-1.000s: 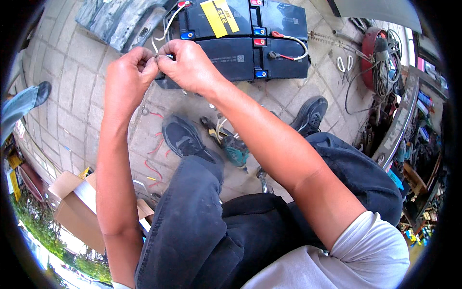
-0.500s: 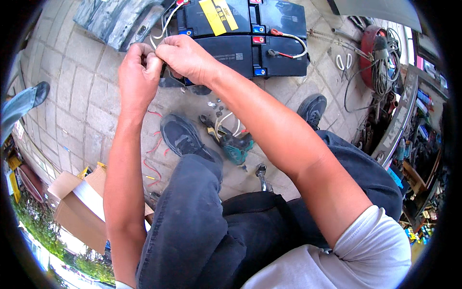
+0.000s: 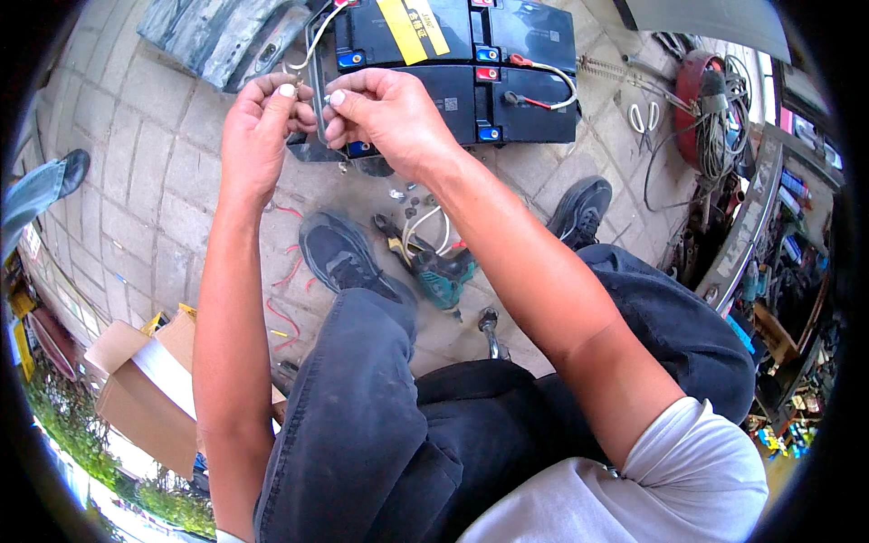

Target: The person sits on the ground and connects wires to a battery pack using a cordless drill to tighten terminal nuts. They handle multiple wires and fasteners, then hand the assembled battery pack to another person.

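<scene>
Fingers [image 3: 355, 107] at battery [image 3: 451, 93] edge, paving [image 3: 149, 163] leftward

Down we look from my head, wide fisheye, upright, my left hand [image 3: 258, 131] and right hand [image 3: 389, 122] near, paving [image 3: 145, 208] spread beneath them!

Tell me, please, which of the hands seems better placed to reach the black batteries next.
Probably the right hand: in this view it overlaps the left end of the black batteries, while the left hand sits farther left, beside the lower end of a white wire.
</scene>
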`<control>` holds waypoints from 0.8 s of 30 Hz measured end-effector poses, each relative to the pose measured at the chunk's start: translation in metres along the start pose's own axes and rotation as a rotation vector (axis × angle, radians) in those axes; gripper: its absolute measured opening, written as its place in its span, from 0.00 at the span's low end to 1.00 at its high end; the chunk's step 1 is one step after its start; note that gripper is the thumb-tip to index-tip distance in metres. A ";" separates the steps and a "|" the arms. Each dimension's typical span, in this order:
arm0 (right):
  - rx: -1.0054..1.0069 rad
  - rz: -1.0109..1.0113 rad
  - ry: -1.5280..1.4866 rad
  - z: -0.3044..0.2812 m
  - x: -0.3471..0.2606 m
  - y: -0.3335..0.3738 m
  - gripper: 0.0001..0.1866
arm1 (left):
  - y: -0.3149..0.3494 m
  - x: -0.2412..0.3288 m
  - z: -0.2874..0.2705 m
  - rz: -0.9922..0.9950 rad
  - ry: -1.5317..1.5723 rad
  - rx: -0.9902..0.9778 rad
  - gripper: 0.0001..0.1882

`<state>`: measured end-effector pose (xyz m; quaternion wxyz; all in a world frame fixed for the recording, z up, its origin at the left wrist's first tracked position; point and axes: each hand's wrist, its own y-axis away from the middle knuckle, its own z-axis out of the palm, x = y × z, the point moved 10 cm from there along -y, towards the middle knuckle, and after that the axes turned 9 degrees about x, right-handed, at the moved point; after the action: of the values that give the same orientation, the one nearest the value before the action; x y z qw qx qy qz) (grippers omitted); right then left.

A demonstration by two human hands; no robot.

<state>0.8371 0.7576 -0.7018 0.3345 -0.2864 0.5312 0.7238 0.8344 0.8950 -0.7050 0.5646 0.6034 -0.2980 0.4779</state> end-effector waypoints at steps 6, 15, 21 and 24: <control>0.066 -0.081 -0.186 0.005 -0.005 -0.003 0.09 | 0.004 0.001 0.000 0.026 0.070 0.008 0.11; 0.126 -0.201 -0.103 0.009 -0.009 -0.008 0.07 | 0.005 -0.001 -0.001 0.050 0.020 0.001 0.09; 0.140 -0.189 -0.057 0.010 -0.010 -0.008 0.07 | 0.006 0.003 -0.003 0.062 0.003 0.030 0.09; 0.159 -0.259 0.042 0.010 -0.015 -0.008 0.06 | 0.006 0.002 -0.005 0.079 -0.009 0.058 0.10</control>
<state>0.8520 0.7664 -0.6917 0.4354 -0.3402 0.5522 0.6243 0.8285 0.8990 -0.7012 0.5261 0.6097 -0.3100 0.5053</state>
